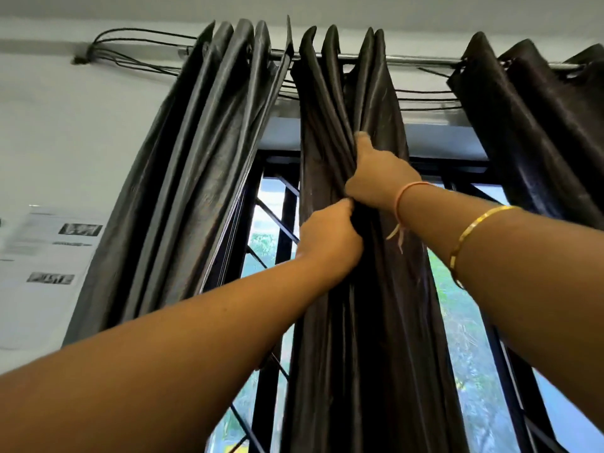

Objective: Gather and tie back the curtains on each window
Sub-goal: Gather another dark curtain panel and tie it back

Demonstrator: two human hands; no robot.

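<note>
Three dark brown, shiny curtain panels hang by eyelets from a metal rod point(421, 59). The middle curtain point(366, 322) is bunched into narrow folds in front of the window point(470, 348). My right hand point(379, 174) grips its folds high up, thumb pointing upward. Just below it, touching, my left hand point(330, 237) clenches the same bundle. The left curtain point(183, 197) hangs gathered at the window's left side. At the right edge hangs the right curtain point(536, 132), partly out of view.
Black window bars point(284, 220) and the frame stand behind the curtains, with green trees outside. Black cables point(130, 50) run along the white wall near the rod. Printed sheets point(49, 256) are stuck on the wall at the left.
</note>
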